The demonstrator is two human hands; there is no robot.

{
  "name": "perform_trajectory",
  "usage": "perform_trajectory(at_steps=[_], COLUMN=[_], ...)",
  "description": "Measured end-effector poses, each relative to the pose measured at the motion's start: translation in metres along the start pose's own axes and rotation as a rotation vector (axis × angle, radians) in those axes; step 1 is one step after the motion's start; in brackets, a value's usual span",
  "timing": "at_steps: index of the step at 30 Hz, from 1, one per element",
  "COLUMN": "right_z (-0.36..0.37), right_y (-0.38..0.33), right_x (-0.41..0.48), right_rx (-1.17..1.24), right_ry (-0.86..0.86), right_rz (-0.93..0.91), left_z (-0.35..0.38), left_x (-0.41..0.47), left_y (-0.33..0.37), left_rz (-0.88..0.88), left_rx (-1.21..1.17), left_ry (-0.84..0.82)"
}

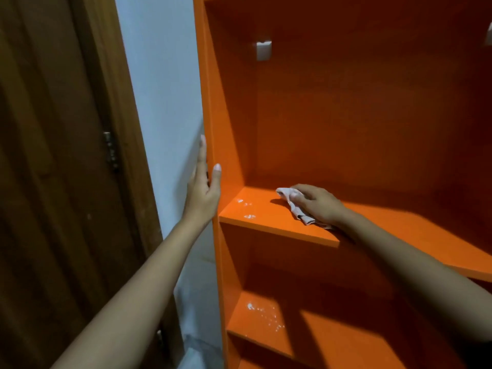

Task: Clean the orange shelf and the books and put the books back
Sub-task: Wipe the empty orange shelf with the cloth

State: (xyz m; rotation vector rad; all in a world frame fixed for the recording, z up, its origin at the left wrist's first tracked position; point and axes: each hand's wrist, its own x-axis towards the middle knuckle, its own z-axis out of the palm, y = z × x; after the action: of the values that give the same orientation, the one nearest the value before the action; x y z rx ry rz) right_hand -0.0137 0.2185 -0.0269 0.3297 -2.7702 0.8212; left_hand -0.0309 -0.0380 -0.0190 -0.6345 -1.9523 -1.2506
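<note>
— Progress?
— Early, I'd say. My right hand grips a bunched cloth, pressing it on the orange shelf, middle board, left part. White specks sit near the left corner, more on the board below. No books in view.
— Left hand?
— Left hand flat, fingers straight, bracing the side panel.
— Orientation?
— Unit upright; boards run left-right, open front faces me.

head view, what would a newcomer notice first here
The bright orange shelf fills the right side, with no books in its visible compartments. The right hand holds a pale cloth on the middle board, near white specks at its left end. The left hand rests on the shelf's left side panel.
</note>
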Motion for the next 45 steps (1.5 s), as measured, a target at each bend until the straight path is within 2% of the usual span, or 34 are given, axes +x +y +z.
perform_trajectory(at_steps=[8,13,18,25,31,36,40,45], right_z=[0.029,0.040,0.042,0.046,0.054,0.060,0.067,0.089], right_y=[-0.004,-0.016,-0.018,-0.032,-0.050,-0.067,-0.089,-0.096], right_x=[0.074,0.091,0.089,0.068,0.045,0.026,0.000,-0.029], right_rx=[0.022,0.039,-0.030,0.014,0.049,0.071,-0.168,-0.196], right_ry=[-0.149,-0.209,-0.209,-0.242,-0.243,-0.237,-0.180,-0.068], right_rz=[-0.201,-0.336,-0.355,-0.370,-0.403,-0.346,-0.501,-0.436], left_z=[0.015,0.016,0.011,0.004,-0.006,-0.021,-0.032,-0.034], left_x=[0.003,0.002,0.002,0.004,0.006,0.009,0.012,0.009], left_y=[-0.017,-0.009,-0.003,-0.001,-0.001,-0.003,-0.002,0.001], left_rz=[0.031,-0.045,-0.101,-0.126,-0.116,-0.141,-0.153,-0.126], left_rx=[0.176,0.093,0.027,0.018,-0.029,0.007,0.042,0.088], left_ry=[0.047,0.032,-0.017,-0.088,-0.193,-0.298,-0.380,-0.399])
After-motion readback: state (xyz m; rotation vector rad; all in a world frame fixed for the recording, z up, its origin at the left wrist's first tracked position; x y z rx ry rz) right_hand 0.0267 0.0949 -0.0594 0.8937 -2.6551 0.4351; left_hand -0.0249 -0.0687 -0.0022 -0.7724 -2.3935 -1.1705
